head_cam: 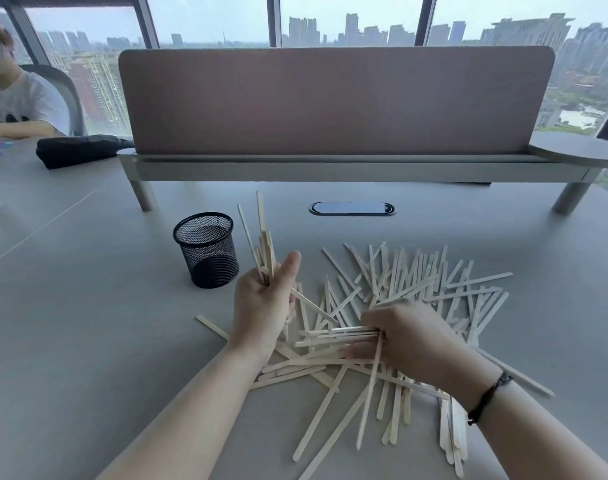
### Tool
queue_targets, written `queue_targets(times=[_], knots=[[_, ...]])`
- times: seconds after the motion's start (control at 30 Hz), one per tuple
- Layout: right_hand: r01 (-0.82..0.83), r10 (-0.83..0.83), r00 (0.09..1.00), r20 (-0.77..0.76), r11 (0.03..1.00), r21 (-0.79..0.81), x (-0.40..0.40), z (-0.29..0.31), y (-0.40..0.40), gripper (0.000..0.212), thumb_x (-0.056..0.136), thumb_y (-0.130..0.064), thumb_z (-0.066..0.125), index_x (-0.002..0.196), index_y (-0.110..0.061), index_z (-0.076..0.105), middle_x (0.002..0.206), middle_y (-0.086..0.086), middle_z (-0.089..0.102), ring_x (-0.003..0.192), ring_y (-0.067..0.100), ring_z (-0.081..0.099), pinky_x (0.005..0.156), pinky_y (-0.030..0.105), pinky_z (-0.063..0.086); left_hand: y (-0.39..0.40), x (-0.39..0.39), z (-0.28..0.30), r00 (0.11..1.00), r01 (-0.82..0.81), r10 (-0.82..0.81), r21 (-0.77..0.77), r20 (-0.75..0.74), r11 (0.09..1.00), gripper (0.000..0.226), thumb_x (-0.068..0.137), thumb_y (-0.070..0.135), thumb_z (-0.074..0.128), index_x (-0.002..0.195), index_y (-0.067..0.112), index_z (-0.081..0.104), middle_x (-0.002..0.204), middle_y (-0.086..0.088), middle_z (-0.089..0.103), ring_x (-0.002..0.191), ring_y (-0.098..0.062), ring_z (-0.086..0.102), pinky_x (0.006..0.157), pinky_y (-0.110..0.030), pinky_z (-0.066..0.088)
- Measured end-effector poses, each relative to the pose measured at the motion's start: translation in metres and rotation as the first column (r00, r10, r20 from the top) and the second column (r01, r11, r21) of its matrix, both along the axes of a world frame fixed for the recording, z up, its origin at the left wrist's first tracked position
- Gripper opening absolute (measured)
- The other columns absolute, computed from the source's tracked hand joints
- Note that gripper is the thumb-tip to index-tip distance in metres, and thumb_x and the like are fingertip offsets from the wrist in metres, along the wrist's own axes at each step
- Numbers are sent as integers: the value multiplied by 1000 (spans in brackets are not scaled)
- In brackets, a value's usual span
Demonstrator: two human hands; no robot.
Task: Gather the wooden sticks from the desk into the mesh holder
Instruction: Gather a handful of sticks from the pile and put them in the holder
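Observation:
A big loose pile of pale wooden sticks point(430, 289) is spread over the grey desk point(70, 341), from the centre to the lower right. The black mesh holder point(207, 249) stands upright and looks empty, to the left of the pile. My left hand point(264, 303) is closed around a bundle of sticks point(262, 237) that points up, just right of the holder. My right hand point(406, 337) rests on the pile and pinches several sticks point(337, 332) lying sideways toward the left hand.
A pink divider screen point(330, 102) on a raised shelf point(330, 168) runs across the back of the desk. An oval cable port point(352, 208) sits in front of it. A black pouch point(80, 148) lies at the far left, where another person's arm point(15, 128) rests.

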State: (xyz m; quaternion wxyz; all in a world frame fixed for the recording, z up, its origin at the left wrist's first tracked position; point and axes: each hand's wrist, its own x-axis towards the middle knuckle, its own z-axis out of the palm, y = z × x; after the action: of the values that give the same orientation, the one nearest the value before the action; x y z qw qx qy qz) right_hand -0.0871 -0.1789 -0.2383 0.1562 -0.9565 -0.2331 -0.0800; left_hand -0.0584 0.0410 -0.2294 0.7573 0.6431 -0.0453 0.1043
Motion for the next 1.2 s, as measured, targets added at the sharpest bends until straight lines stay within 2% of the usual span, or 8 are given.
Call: queue_targets(times=[0.1, 0.2, 0.3, 0.43, 0.6, 0.8, 1.0, 1.2], knots=[[-21, 21, 999, 24, 1000, -7, 0, 0, -1, 64, 80, -86, 36, 62, -25, 35, 56, -5, 47, 55, 18, 50, 52, 33, 48, 3, 1, 2, 999, -45, 44, -18, -14, 999, 60, 96, 33, 64, 63, -12, 43, 51, -9, 34, 36, -14, 25, 46, -25, 19], [16, -16, 1000, 10, 1000, 0, -6, 7, 1, 54, 88, -72, 39, 62, -24, 37, 55, -6, 44, 53, 15, 47, 50, 31, 41, 7, 3, 2, 995, -101, 101, -18, -14, 995, 55, 100, 38, 58, 51, 12, 55, 53, -16, 43, 37, -15, 28, 45, -23, 24], [64, -64, 998, -5, 998, 19, -6, 7, 2, 40, 94, -52, 49, 67, -22, 47, 58, -7, 51, 56, 17, 53, 53, 34, 44, 8, 5, 5, 979, -204, 204, 27, 10, 979, 62, 98, 47, 55, 46, 15, 44, 42, -7, 46, 40, -20, 38, 52, -30, 34], [70, -73, 996, 44, 996, 63, -5, 1, -1, 46, 94, -61, 45, 64, -26, 42, 52, -7, 46, 48, 12, 47, 47, 34, 43, 11, 9, 18, 965, -260, 255, -92, -62, 961, 67, 100, 42, 55, 40, 23, 33, 37, 6, 30, 43, -20, 34, 54, -32, 39], [79, -80, 997, 18, 996, 46, -7, -2, 2, 47, 84, -62, 33, 67, -20, 49, 55, -2, 52, 51, 13, 52, 50, 36, 47, 25, 23, 37, 974, -214, 190, -233, -121, 949, 62, 99, 35, 60, 48, 26, 23, 41, 7, 18, 35, -12, 13, 45, -23, 8], [103, -103, 995, 11, 995, 19, -9, -6, 1, 42, 90, -43, 62, 63, -20, 40, 51, -4, 47, 47, 13, 48, 46, 33, 42, 43, 55, 87, 968, -247, 250, -180, -4, 952, 60, 96, 37, 62, 60, 25, 16, 44, 6, 18, 41, -15, 13, 44, -22, 12], [103, -104, 994, 19, 995, 15, -7, -10, 5, 45, 81, -51, 64, 61, -25, 33, 48, -8, 44, 45, 10, 46, 45, 32, 41, 62, 88, 126, 915, -381, 393, -120, 91, 917, 59, 89, 42, 65, 66, 18, 17, 57, -6, 21, 49, -20, 16, 46, -27, 17], [96, -96, 995, 7, 994, -47, -9, -12, 14, 37, 76, -51, 53, 60, -23, 34, 50, -5, 48, 45, 13, 49, 43, 27, 36, 87, 112, 113, 857, -508, 488, 118, 165, 853, 44, 79, 40, 63, 55, 18, 34, 61, -10, 31, 58, -23, 28, 53, -39, 28]])
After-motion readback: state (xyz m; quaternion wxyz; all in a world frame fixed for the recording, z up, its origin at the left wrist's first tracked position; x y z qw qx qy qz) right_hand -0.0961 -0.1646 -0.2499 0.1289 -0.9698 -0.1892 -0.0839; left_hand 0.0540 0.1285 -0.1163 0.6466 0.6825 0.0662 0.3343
